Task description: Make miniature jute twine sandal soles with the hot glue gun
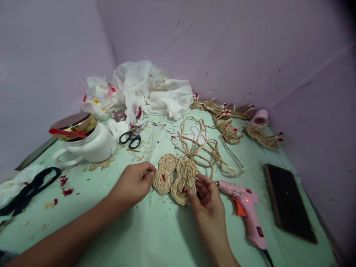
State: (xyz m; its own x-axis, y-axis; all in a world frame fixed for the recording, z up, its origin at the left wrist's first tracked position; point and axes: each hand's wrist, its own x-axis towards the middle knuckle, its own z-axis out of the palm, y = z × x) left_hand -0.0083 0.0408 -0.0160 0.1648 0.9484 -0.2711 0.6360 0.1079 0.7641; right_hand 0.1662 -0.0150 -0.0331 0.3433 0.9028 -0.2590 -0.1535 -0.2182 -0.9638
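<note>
Two figure-eight pieces of coiled straw braid, shaped like small soles, are side by side in front of me. The left straw sole (164,174) has a red spot near its lower middle, and my left hand (139,181) pinches its left edge. My right hand (207,194) grips the right straw sole (184,181) by its lower right edge, thumb on top; that piece also carries a red spot. A loose length of braided straw cord (207,152) lies tangled just behind them. Close to my right hand lies a pink glue gun (249,207) with an orange trigger and a lit red light.
Black-handled scissors (133,137) lie behind my left hand. A white mug (96,144) with a gold lid stands at left, near black fabric (30,189). White plastic bags (152,91) and finished straw slippers (228,126) line the wall. At right lie a phone (289,204) and pink tape roll (260,118).
</note>
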